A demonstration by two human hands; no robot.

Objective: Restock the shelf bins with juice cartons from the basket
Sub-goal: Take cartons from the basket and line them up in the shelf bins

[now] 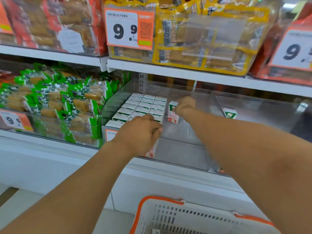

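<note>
Now both hands are setting juice cartons into the clear bin.

Right hand (184,105) grips an upright carton (173,112) beside the packed rows (145,107); left hand (141,132) curls around another carton (152,152) at the bin (185,149) front, mostly hidden. A nudge could topple the lone carton. The basket (168,215) is cut off, its contents unclear.

— What can't you make out here?
— The left hand (141,132) covers most of a carton (150,153) at the bin's front; only its lower end shows.
— And the right hand (184,105)?
— Its fingers hide behind its back, over the upright carton (173,114).
— The basket (194,217)?
— Cut off by the bottom edge, contents unreadable.
— The tags?
— The right price tag (293,49) runs off-frame; the small print is blurred.
</note>
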